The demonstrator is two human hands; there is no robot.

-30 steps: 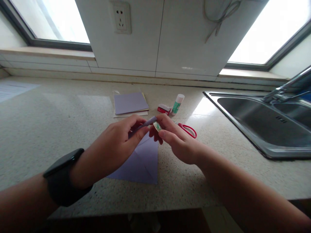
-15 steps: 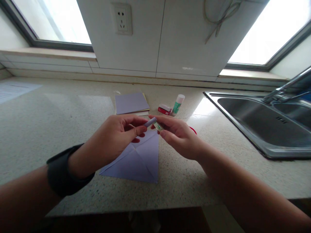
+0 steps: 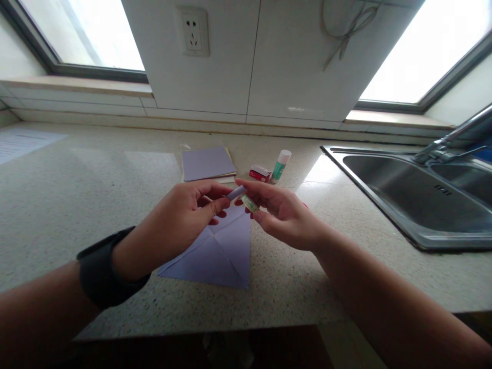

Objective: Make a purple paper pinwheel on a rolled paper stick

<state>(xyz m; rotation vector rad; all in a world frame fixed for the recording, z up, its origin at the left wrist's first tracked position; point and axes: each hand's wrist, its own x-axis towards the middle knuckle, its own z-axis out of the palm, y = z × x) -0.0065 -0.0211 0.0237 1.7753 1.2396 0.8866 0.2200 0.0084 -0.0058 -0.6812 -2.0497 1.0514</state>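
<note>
Now gluing a rolled lilac paper strip point(image 3: 236, 193)
Left hand point(image 3: 180, 220) pinches the strip; right hand point(image 3: 282, 215) grips small green-white glue stick point(image 3: 249, 203): dab lightly, evenly.

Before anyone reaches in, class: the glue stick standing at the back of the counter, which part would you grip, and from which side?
Grip the glue stick around its green body, below the white cap. It stands nearly upright, leaning slightly, so come from above or from its right side: the small red box lies close on its left, while the counter toward the sink looks free.
</note>
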